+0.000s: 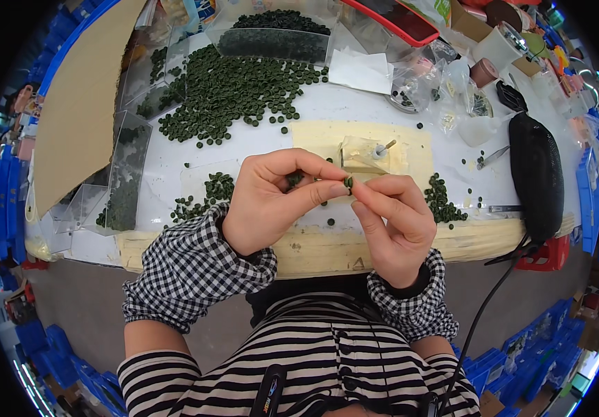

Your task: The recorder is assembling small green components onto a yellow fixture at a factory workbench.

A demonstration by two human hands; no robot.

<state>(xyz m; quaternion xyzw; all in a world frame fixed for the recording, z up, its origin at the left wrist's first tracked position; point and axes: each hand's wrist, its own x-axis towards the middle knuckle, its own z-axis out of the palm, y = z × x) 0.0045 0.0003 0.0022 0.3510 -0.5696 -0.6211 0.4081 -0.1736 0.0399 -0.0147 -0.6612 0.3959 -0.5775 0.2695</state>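
Observation:
Above the near part of the table, my left hand [268,198] pinches a small dark green round piece [348,182] between thumb and index finger. My right hand [398,224] meets it from the other side; its index fingertip presses on the same piece, and the other fingers are curled in. Another green piece shows partly inside the curl of my left hand. Just beyond my fingers, a taped block [365,161] with a short metal pin stands on a cream-coloured pad [313,132]. Loose green pieces lie by my left wrist [219,186] and right of my right hand [440,201].
A large pile of green pieces [226,90] covers the back left, beside clear trays [272,47]. Cardboard [87,97] leans at the left. On the right lie a black pouch-like object [536,167] with a cable, tweezers [492,158] and plastic bags. A red-cased phone [400,19] lies at the back.

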